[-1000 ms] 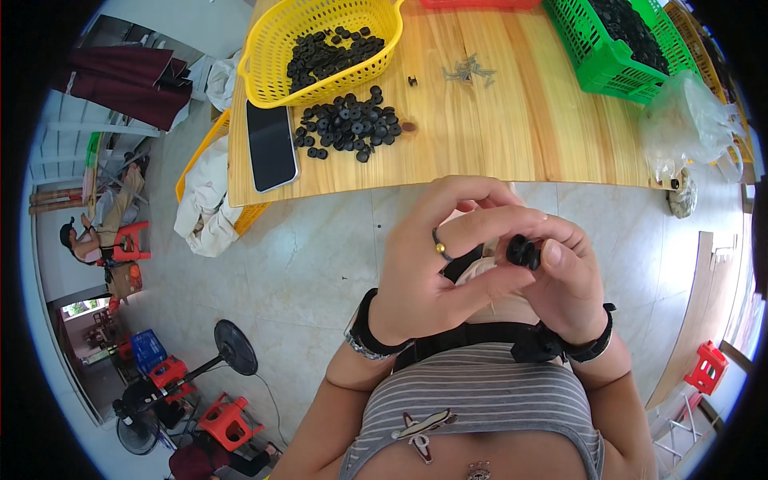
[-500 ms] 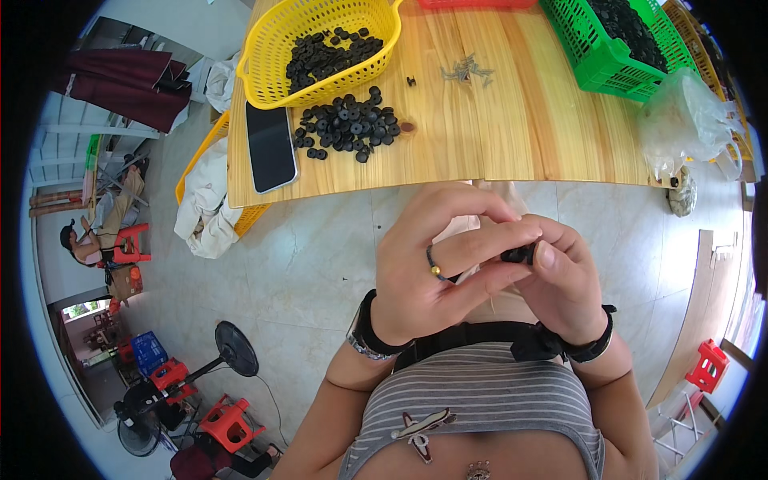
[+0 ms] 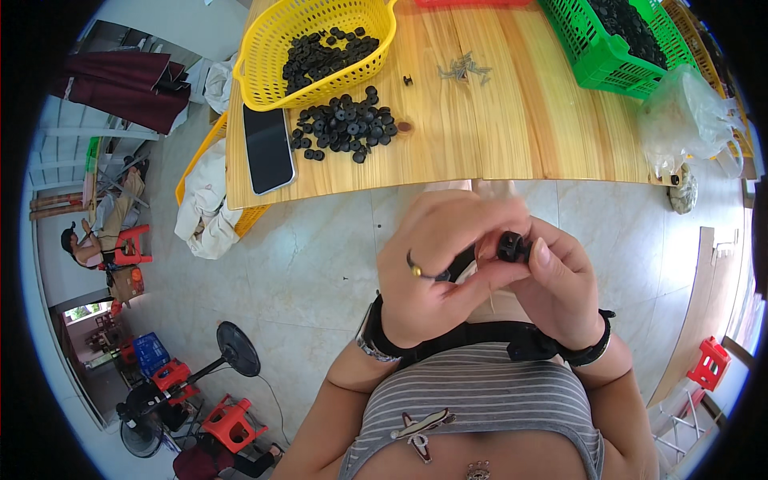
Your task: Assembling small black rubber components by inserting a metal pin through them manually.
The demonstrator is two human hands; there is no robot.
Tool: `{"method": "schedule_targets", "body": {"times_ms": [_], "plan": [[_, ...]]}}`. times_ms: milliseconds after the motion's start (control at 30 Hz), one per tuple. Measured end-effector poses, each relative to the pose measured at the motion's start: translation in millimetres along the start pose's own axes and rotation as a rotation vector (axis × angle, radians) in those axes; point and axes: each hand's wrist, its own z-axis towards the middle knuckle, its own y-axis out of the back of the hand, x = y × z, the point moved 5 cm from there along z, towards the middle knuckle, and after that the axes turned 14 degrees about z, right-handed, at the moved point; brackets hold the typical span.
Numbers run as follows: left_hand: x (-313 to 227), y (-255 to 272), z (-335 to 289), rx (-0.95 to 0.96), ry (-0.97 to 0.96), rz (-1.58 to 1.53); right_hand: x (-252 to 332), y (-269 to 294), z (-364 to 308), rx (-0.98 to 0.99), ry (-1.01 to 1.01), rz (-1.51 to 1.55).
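Note:
Above my lap, just off the table's near edge, my two hands meet. My right hand (image 3: 564, 280) pinches a small black plastic roller piece (image 3: 509, 246) between thumb and fingers. Curled around its other side, my left hand (image 3: 432, 264) has its thumb close against the piece, its fingertips partly hidden. Something dark shows between the left fingers, too covered to name. On the table lies a pile of black roller pieces (image 3: 352, 124), and a yellow basket (image 3: 316, 98) behind it holds more. A single black piece (image 3: 407, 81) lies apart, left of some small metal pins (image 3: 466, 69).
A phone (image 3: 269, 152) lies at the wooden table's (image 3: 544, 144) left edge. At the right stand a green crate (image 3: 612, 80) of black parts and a clear plastic bag (image 3: 688, 120). Below left are a cloth-filled yellow basket (image 3: 248, 220) and a fan (image 3: 238, 349). Another person (image 3: 84, 244) sits far left.
My left fingers have lifted and curled back from the black roller piece, so more of it shows. My right hand still pinches it.

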Motion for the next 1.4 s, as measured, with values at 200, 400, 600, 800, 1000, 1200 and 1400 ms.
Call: {"method": "schedule_targets", "body": {"times_ms": [200,400,600,800,1000,1200,1400], "plan": [[-0.2,-21.4,-6.4,0.118,0.317,-0.758,1.8,2.2,-2.3,0.005,0.081,-0.183],[-7.4,-34.8,-7.6,0.126,0.194,-0.603,4.8,1.3,-4.5,-0.03,0.167,-0.268],[-11.3,-35.9,-2.9,0.082,0.147,-0.649,7.0,9.4,-4.3,-0.074,0.226,-0.33],[-8.8,-39.9,-2.5,0.06,0.135,-0.641,7.9,13.9,-0.2,-0.075,0.237,-0.299],[-8.0,-51.7,0.8,0.08,0.15,-0.613,14.9,23.7,-3.4,-0.08,0.291,-0.301],[2.0,-60.0,4.1,0.108,0.23,-0.583,19.4,30.5,4.3,-0.144,0.182,-0.21],[27.0,-48.8,-0.5,-0.008,0.357,-0.632,92.1,22.0,27.9,-0.245,0.418,-0.782]]}}
